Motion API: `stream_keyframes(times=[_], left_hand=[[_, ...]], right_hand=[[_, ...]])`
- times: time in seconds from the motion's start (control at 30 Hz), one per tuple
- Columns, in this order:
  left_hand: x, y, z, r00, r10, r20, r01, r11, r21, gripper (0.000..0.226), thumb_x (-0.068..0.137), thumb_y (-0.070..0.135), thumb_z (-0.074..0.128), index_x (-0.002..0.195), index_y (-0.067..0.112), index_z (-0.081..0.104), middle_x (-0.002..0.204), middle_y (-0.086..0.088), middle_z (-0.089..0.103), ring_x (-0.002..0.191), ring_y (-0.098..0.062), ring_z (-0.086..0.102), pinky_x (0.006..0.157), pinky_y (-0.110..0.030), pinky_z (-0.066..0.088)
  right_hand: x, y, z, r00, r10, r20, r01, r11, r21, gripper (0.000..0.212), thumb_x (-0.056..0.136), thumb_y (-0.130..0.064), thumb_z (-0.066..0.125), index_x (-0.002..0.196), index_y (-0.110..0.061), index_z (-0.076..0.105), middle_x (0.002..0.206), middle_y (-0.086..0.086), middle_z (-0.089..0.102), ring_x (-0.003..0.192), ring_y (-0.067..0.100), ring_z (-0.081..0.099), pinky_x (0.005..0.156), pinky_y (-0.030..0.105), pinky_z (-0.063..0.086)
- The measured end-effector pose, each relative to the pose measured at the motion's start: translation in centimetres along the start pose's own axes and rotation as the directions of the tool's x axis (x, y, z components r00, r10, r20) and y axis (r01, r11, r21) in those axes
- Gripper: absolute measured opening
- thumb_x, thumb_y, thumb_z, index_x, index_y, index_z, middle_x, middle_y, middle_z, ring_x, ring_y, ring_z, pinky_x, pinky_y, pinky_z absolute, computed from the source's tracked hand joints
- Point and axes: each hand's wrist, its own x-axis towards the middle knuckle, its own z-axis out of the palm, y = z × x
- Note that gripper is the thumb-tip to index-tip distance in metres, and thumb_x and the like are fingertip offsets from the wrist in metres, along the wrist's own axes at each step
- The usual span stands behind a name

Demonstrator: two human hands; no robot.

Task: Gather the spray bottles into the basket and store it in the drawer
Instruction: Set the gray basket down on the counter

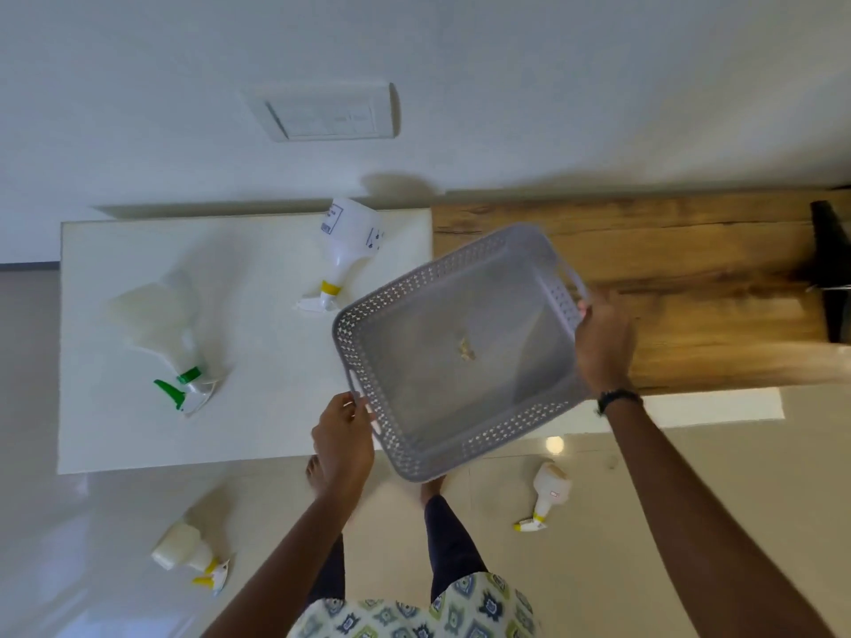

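Hands [469,389] hold perforated grey plastic basket [460,347] (rectangular, handled).

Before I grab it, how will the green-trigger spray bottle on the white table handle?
The green-trigger spray bottle lies on its side on the white table, so a push may roll it. It looks like thin translucent plastic: probably light and slightly squeezable. Its smooth body could be slippery; the neck seems the safer hold.

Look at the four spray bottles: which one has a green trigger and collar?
The spray bottle lying at the left of the white table has the green nozzle. The other table bottle and both floor bottles have yellow collars.
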Motion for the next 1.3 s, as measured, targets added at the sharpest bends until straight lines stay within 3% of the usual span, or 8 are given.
stream_keyframes(times=[0.13, 0.27, 0.43, 0.53, 0.7, 0.9, 1.17, 1.3], left_hand=[[1.5, -3.3, -6.4, 0.994, 0.045, -0.1, -0.04, 0.998, 0.047, 0.019, 0.092, 0.013, 0.052, 0.101, 0.011, 0.069, 0.098, -0.01, 0.073, 0.089, -0.029, 0.068, 0.084, -0.041, 0.051], [3.7, -6.3, -11.9, 0.982, 0.115, -0.153, -0.094, 0.986, 0.135, 0.026, 0.091, 0.011, 0.05, 0.107, 0.012, 0.07, 0.099, -0.011, 0.074, 0.091, -0.03, 0.069, 0.085, -0.037, 0.048], [7.5, -9.4, -16.2, 0.965, 0.234, -0.122, -0.202, 0.953, 0.227, 0.02, 0.092, 0.008, 0.051, 0.094, 0.004, 0.071, 0.089, -0.017, 0.074, 0.08, -0.034, 0.069, 0.074, -0.041, 0.052], [9.8, -10.7, -17.5, 0.951, 0.3, -0.079, -0.265, 0.917, 0.299, 0.02, 0.092, 0.007, 0.052, 0.097, 0.003, 0.071, 0.089, -0.019, 0.074, 0.083, -0.037, 0.068, 0.071, -0.037, 0.047], [12.7, -11.7, -18.6, 0.928, 0.371, -0.026, -0.337, 0.87, 0.361, 0.022, 0.093, 0.006, 0.053, 0.103, 0.0, 0.071, 0.095, -0.023, 0.072, 0.089, -0.041, 0.065, 0.071, -0.028, 0.035], [15.0, -11.2, -19.1, 0.899, 0.436, -0.024, -0.4, 0.843, 0.359, 0.021, 0.091, 0.004, 0.054, 0.102, -0.001, 0.071, 0.094, -0.024, 0.072, 0.086, -0.041, 0.067, 0.072, -0.031, 0.04], [16.2, -10.3, -19.7, 0.876, 0.482, -0.008, -0.449, 0.823, 0.347, 0.024, 0.091, 0.004, 0.055, 0.109, 0.0, 0.069, 0.094, -0.023, 0.073, 0.085, -0.04, 0.067, 0.08, -0.036, 0.048], [15.8, -10.3, -19.6, 0.869, 0.492, -0.053, -0.447, 0.827, 0.343, 0.025, 0.092, 0.006, 0.053, 0.113, 0.005, 0.066, 0.106, -0.019, 0.07, 0.094, -0.038, 0.065, 0.081, -0.038, 0.048]], right_hand=[[-9.1, -2.9, 1.2, 0.997, 0.018, 0.071, -0.023, 0.997, 0.069, 0.029, 0.093, 0.003, 0.045, 0.118, -0.001, 0.061, 0.106, 0.02, 0.06, 0.09, 0.038, 0.06, 0.069, 0.041, 0.048], [-16.5, -6.8, 3.0, 0.984, 0.119, 0.133, -0.137, 0.982, 0.133, 0.03, 0.095, -0.002, 0.047, 0.122, -0.002, 0.059, 0.112, 0.017, 0.062, 0.098, 0.035, 0.061, 0.079, 0.036, 0.048], [-21.4, -9.8, 6.9, 0.979, 0.172, 0.106, -0.188, 0.968, 0.167, 0.027, 0.096, -0.002, 0.047, 0.118, 0.001, 0.061, 0.104, 0.02, 0.062, 0.094, 0.037, 0.059, 0.073, 0.03, 0.036], [-22.2, -11.3, 8.7, 0.98, 0.184, 0.078, -0.196, 0.963, 0.186, 0.023, 0.096, -0.002, 0.047, 0.111, 0.004, 0.063, 0.102, 0.021, 0.064, 0.093, 0.037, 0.06, 0.074, 0.029, 0.036], [-21.7, -13.2, 11.0, 0.981, 0.193, 0.021, -0.19, 0.936, 0.295, 0.018, 0.095, -0.005, 0.051, 0.102, 0.005, 0.065, 0.1, 0.02, 0.068, 0.093, 0.036, 0.064, 0.08, 0.039, 0.05], [-20.0, -14.1, 12.1, 0.979, 0.2, 0.04, -0.203, 0.928, 0.312, 0.023, 0.096, -0.008, 0.05, 0.111, 0.002, 0.064, 0.104, 0.018, 0.07, 0.096, 0.033, 0.066, 0.084, 0.043, 0.055], [-19.1, -14.5, 12.4, 0.982, 0.178, 0.06, -0.188, 0.925, 0.329, 0.024, 0.096, -0.005, 0.05, 0.116, 0.001, 0.063, 0.104, 0.018, 0.068, 0.097, 0.031, 0.065, 0.081, 0.037, 0.054], [-19.0, -15.3, 11.3, 0.994, 0.109, 0.021, -0.111, 0.974, 0.199, 0.028, 0.098, -0.01, 0.047, 0.123, -0.003, 0.057, 0.116, 0.015, 0.06, 0.102, 0.031, 0.06, 0.077, 0.036, 0.05]])
